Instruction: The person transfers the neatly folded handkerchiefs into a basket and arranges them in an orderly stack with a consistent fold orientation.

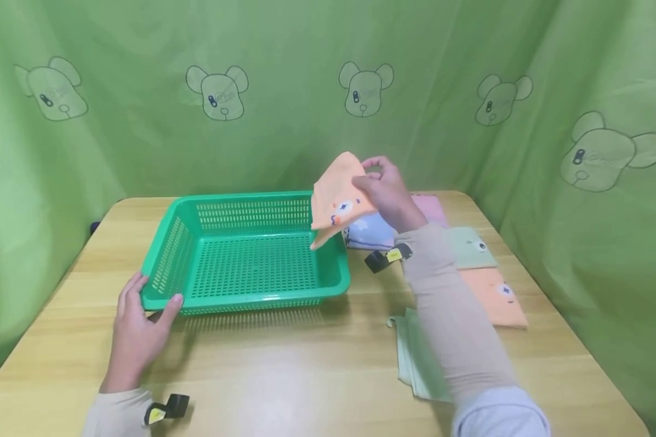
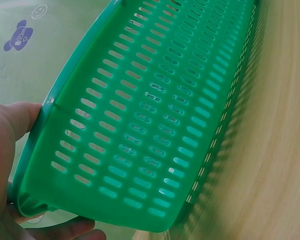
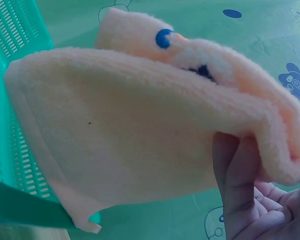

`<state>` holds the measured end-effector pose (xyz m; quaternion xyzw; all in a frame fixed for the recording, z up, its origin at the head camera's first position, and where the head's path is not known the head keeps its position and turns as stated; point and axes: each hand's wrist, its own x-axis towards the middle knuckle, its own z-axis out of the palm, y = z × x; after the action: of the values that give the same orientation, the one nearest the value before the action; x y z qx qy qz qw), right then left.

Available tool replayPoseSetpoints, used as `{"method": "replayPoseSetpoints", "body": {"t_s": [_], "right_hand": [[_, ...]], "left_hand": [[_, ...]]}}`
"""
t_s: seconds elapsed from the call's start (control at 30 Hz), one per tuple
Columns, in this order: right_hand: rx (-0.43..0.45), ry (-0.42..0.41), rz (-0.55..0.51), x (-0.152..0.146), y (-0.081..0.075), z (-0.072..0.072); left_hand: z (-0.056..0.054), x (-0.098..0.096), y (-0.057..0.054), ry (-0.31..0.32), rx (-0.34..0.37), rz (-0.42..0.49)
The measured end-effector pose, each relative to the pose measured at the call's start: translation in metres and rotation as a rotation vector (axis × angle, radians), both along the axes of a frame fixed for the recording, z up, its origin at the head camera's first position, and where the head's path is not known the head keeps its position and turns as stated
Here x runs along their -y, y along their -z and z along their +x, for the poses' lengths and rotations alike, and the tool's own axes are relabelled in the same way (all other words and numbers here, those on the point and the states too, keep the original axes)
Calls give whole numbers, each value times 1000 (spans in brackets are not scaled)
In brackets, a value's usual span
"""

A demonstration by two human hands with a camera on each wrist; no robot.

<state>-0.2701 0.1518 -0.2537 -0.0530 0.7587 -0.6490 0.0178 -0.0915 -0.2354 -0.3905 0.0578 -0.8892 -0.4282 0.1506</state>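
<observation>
In the head view my right hand (image 1: 385, 188) pinches a folded orange towel (image 1: 341, 191) with a printed animal face, holding it up over the right end of a green plastic basket (image 1: 257, 298). The right wrist view shows the towel (image 3: 120, 125) hanging from thumb and fingers (image 3: 242, 170), its far end beside the basket wall (image 3: 20, 200). My left hand (image 1: 139, 331) grips the near left corner of the basket. Up close in the left wrist view, the thumb (image 2: 25, 117) lies on the rim and fingers reach below the corner. No cloth lies inside the basket.
Right of the basket lie a blue towel (image 1: 369, 230), a pink one (image 1: 429, 207), a light green one (image 1: 472, 247) and another orange one (image 1: 494, 297). A rumpled green towel (image 1: 421, 364) lies nearer, partly under my right forearm. A green curtain (image 1: 295, 121) surrounds the wooden table (image 1: 284, 376).
</observation>
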Motion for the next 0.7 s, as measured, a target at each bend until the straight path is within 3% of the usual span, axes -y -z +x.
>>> {"method": "replayPoseSetpoints", "body": {"t_s": [0.7], "right_hand": [[49,-33,-128,45,11,-7]], "left_hand": [[1,0,0,-12,8,9]]}}
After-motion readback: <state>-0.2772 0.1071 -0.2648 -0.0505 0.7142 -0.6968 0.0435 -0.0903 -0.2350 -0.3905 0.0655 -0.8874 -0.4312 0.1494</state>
